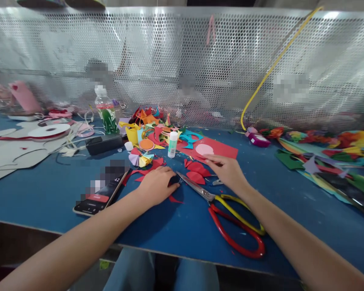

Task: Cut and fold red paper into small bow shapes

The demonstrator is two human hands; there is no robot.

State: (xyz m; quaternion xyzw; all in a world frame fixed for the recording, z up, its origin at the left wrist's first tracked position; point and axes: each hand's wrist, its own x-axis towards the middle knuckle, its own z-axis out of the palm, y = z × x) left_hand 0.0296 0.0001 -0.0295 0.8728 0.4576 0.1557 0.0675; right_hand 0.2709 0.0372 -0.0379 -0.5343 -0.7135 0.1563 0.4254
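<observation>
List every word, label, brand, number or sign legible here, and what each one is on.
"42": on the screen of the phone; pixelation covers the area beside it, and the other screen text is too small to read.
Glue stick: label print too small to read.
Bottle: green label, any wording too blurred to read.
Magenta box: pale label, unreadable.

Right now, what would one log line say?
left grip: beside red scraps, contents unclear; right grip: near red sheet; scissors: on table; glue stick: upright
</observation>
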